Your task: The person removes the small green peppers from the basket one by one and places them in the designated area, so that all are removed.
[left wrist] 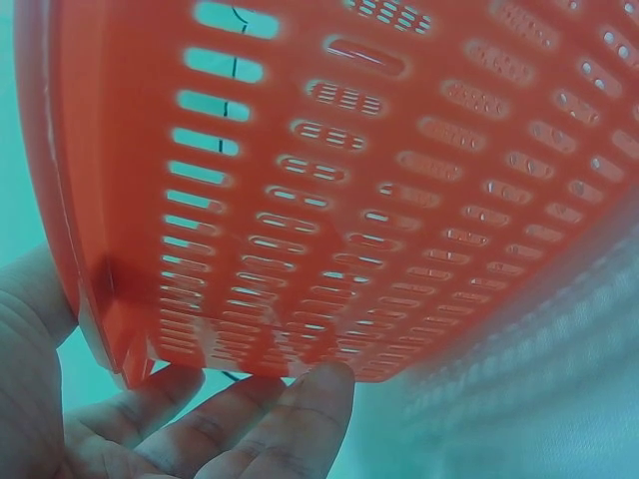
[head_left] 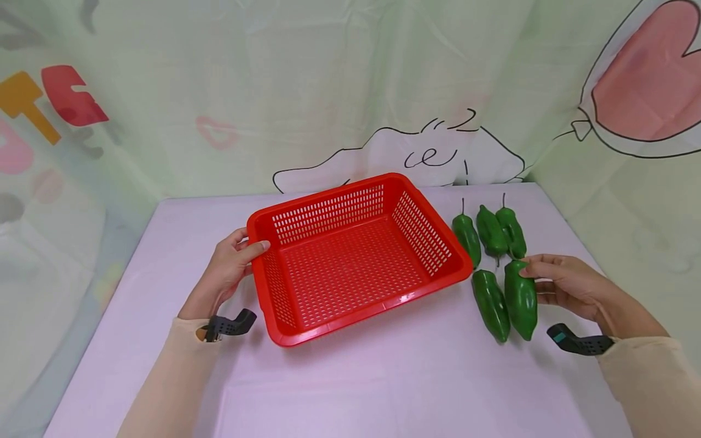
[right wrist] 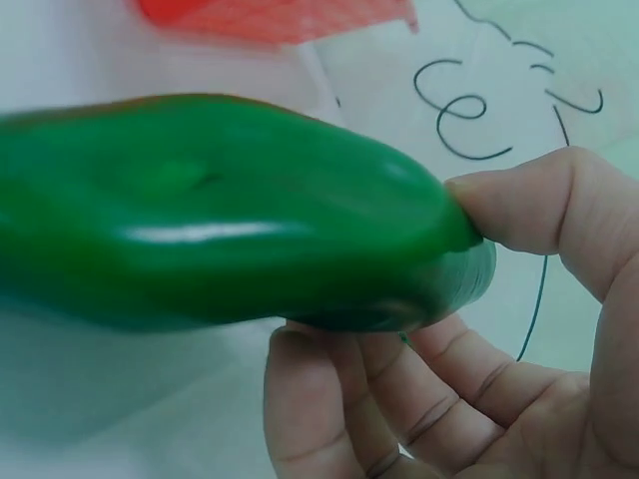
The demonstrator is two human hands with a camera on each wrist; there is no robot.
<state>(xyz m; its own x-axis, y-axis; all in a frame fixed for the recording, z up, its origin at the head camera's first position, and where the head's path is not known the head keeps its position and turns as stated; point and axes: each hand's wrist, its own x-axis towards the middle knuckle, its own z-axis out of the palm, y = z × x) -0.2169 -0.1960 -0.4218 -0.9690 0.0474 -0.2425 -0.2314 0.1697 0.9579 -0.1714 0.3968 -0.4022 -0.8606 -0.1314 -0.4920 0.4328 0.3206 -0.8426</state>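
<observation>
A red plastic basket [head_left: 350,267] with slotted walls sits tilted in the middle of the head view. My left hand [head_left: 231,261] grips its left rim, thumb over the edge and fingers outside; the left wrist view has the fingers [left wrist: 290,424] against the slotted wall [left wrist: 329,200]. On the right, my right hand [head_left: 572,283] pinches a green pepper [head_left: 520,299] by its upper end. That pepper [right wrist: 220,220] fills much of the right wrist view, between thumb and fingers. Beside it lies another green pepper [head_left: 491,304].
Behind the held pepper lie three more green peppers, one [head_left: 467,238] close to the basket's right rim, one [head_left: 491,232] in the middle and one [head_left: 512,231] farther right. A pale cloth covers the table [head_left: 328,389]. A printed curtain [head_left: 306,79] hangs behind it.
</observation>
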